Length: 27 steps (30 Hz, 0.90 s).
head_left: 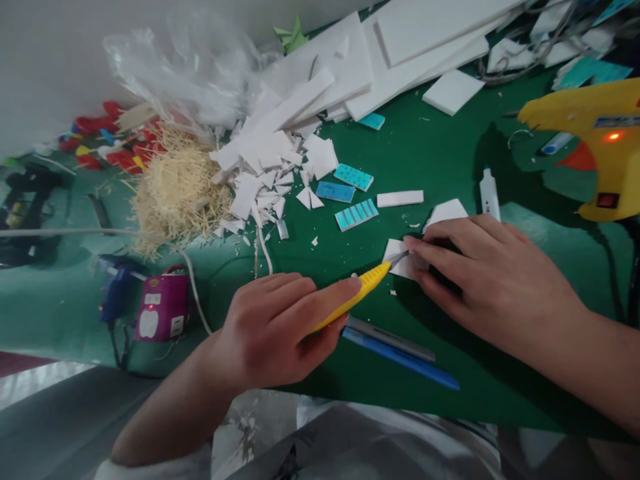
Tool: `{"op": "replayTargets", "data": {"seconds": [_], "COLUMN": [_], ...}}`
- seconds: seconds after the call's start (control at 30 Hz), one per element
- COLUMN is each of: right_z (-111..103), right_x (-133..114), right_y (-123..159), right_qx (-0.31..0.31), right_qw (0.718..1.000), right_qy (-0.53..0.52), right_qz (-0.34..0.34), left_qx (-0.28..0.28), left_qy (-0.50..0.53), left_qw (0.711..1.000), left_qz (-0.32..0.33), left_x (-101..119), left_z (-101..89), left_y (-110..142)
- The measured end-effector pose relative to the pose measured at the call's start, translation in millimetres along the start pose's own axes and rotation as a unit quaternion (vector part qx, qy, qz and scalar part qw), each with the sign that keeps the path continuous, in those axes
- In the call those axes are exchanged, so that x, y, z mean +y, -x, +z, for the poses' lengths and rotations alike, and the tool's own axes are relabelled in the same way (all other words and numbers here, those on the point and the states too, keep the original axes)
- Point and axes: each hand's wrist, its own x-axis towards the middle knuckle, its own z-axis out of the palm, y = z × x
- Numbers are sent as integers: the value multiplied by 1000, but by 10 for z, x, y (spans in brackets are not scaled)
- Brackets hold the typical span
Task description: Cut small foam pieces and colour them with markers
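Note:
My left hand (280,333) is wrapped round a yellow craft knife (370,283), index finger stretched along its handle. The blade lies against a small white foam board piece (397,267). With fingertips close beside the blade, my right hand (500,287) grips this piece and covers part of it. Another white offcut (447,211) shows just behind my right knuckles. Farther back lie a white strip (400,199) and three small blue pieces: one dotted (354,176), one plain (335,192), one striped (357,215).
A blue pen (400,358) and a grey pen (395,339) lie near the front edge. White scraps (265,167) and straw (177,187) are heaped left. At right stands a yellow glue gun (590,127), its light on. A purple power box (163,307) sits left, beside a white cable.

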Motion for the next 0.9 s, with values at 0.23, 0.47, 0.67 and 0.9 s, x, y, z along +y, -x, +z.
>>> {"op": "replayTargets", "data": {"seconds": [0.23, 0.47, 0.67, 0.9], "right_z": [4, 21, 45, 52], "right_x": [-13, 2, 13, 2], "right_y": [2, 21, 14, 12], "right_qx": [2, 4, 20, 25], "right_qw": [1000, 999, 999, 998], "right_qy": [-23, -33, -48, -58], "right_qz": [0, -1, 7, 12], "left_qx": [-31, -14, 187, 153], "left_qy": [-14, 133, 269, 196], "left_qw": [998, 986, 945, 968], "left_qz": [46, -101, 18, 22], "left_x": [42, 185, 57, 13], "left_z": [-14, -105, 161, 330], "left_y": [-49, -49, -132, -228]}}
